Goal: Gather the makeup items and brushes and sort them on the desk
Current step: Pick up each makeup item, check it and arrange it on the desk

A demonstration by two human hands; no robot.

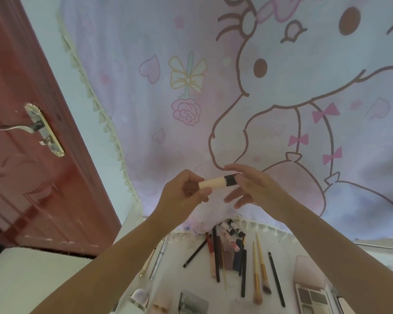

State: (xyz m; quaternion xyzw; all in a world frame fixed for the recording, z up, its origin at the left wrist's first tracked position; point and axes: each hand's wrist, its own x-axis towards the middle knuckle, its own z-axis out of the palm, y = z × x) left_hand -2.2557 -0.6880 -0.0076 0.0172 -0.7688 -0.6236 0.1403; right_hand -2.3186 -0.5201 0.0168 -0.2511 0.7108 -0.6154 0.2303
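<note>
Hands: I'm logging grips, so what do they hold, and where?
A cream tube: left hand grips its cream end, right hand pinches its black cap.

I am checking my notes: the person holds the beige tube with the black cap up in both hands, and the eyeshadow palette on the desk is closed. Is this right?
Not quite. In the head view the eyeshadow palette lies open on the desk, its pans showing. The rest holds: the left hand and right hand hold the beige tube with the black cap up.
</note>
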